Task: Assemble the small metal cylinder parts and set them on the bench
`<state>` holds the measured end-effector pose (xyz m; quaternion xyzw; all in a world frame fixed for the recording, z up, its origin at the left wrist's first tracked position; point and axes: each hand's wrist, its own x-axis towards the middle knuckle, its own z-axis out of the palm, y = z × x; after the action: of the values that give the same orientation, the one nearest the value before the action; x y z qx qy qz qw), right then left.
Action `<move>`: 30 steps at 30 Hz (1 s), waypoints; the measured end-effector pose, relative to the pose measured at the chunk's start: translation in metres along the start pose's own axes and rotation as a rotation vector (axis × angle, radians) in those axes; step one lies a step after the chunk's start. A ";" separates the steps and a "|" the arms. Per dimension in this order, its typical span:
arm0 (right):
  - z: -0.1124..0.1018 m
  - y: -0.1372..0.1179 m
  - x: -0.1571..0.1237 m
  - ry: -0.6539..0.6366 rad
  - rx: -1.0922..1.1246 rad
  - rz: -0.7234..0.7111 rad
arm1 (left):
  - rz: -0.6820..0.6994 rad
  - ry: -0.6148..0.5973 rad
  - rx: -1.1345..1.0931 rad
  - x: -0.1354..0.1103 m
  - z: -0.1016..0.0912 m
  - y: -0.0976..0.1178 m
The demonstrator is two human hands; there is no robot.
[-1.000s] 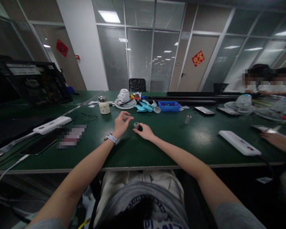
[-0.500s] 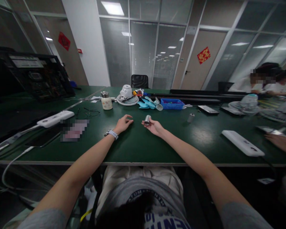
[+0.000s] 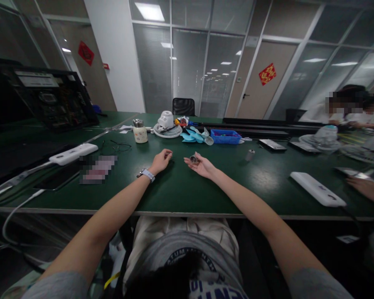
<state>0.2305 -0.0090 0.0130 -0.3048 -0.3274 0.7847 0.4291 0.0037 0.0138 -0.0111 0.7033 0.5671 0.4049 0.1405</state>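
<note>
Silvery metal cylinder [image 3: 193, 159] at the frame's centre, round end facing me now, long axis pointing roughly along my line of sight; a moment ago its side was showing. It's gripped in my right hand [image 3: 203, 167], well apart from my left hand [image 3: 161, 162], fingers now curled in, holding what, I can't tell.

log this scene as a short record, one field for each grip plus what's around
right grip: holding a metal cylinder, one end toward the camera
left grip: fingers curled; contents unclear
wrist: watch on the left
table: dark green
to the right: second metal cylinder, upright
far side: cream bottle, light-blue fan blades, blue basket
right edge: co-worker's hand
</note>
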 end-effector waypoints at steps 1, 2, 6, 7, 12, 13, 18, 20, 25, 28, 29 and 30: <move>0.000 0.000 0.000 0.002 -0.002 0.006 | 0.003 -0.001 0.004 0.000 0.000 0.000; 0.000 0.000 0.001 0.005 -0.004 0.012 | 0.006 -0.003 0.008 0.000 0.000 0.000; -0.003 -0.001 0.003 -0.013 -0.014 0.033 | 0.012 -0.005 0.030 0.000 0.000 0.000; -0.004 -0.001 0.004 -0.018 -0.016 0.036 | 0.013 -0.004 0.032 0.000 0.000 0.000; -0.005 -0.003 0.004 0.027 -0.004 0.040 | 0.013 -0.001 0.040 0.000 0.000 0.000; -0.005 -0.003 0.003 0.039 -0.002 0.046 | 0.012 -0.003 0.042 0.000 0.000 0.000; -0.004 -0.006 -0.001 0.051 -0.004 0.084 | 0.019 -0.019 0.028 0.001 0.001 -0.002; -0.004 -0.007 -0.002 0.044 -0.012 0.094 | 0.014 -0.021 0.031 0.001 0.000 -0.002; -0.004 -0.006 -0.002 0.029 -0.041 0.096 | 0.008 -0.029 0.037 0.000 -0.001 -0.001; -0.003 -0.004 0.001 0.006 -0.055 0.064 | 0.010 -0.026 0.042 0.000 0.000 -0.001; -0.002 -0.002 0.002 0.002 -0.064 0.042 | 0.012 -0.025 0.041 0.000 0.000 -0.001; -0.002 0.000 0.004 0.005 -0.081 0.011 | 0.014 -0.025 0.040 0.000 0.000 -0.001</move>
<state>0.2303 -0.0049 0.0112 -0.3258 -0.3561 0.7723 0.4130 0.0032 0.0139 -0.0118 0.7149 0.5683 0.3859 0.1306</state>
